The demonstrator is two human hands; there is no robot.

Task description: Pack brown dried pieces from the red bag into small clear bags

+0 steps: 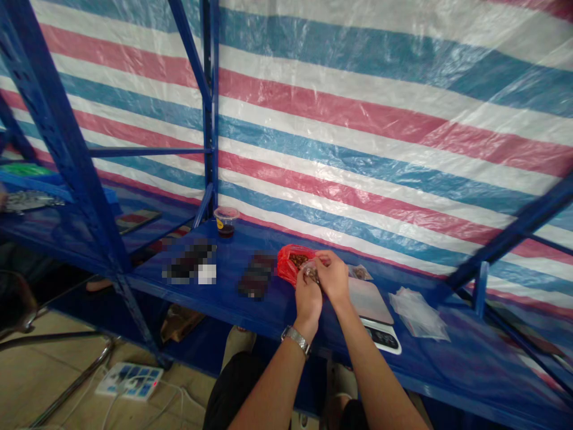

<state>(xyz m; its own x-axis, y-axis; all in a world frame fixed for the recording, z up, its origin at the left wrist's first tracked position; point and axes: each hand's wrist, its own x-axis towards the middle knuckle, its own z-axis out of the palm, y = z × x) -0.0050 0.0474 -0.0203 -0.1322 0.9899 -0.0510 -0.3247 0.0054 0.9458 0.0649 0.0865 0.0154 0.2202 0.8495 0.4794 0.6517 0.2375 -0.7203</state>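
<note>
1. In the head view, the left hand, with a silver metal wristwatch, and the right hand pinch a small clear plastic bag between their fingertips, just above a blue steel shelf.
2. The thin bag looks light, soft and slippery; its upper edge offers the surest hold.
3. Touching it, a crumpled red plastic bag holds dark brown pieces; farther back, a clear lidded plastic cup holds something dark.

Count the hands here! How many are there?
2: the left hand, with a watch, and the right hand, both holding a small clear bag above the shelf. Others could be out of view.
</note>
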